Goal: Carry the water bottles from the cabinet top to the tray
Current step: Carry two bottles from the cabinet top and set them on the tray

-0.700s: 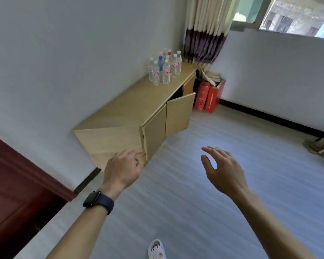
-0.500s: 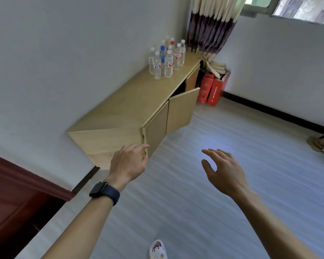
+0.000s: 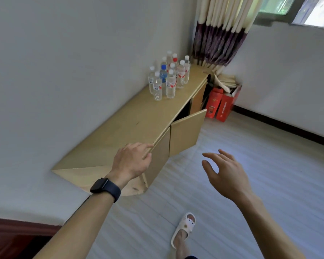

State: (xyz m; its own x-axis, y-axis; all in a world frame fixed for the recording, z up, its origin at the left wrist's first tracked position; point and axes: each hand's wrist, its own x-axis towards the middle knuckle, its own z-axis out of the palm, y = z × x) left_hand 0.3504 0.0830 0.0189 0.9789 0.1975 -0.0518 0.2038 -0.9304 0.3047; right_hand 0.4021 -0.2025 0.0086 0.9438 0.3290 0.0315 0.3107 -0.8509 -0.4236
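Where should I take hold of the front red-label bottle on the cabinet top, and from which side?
Grip the front red-label bottle around its straight middle, at the label, coming from the near, open-floor side. It stands upright, and the other bottles crowd behind it and to its left, so that side looks free. The right hand is open and empty, so it is probably the easier one to use.

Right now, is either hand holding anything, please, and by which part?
Nothing: left hand and right hand are both empty; the water bottles stand on the cabinet top.
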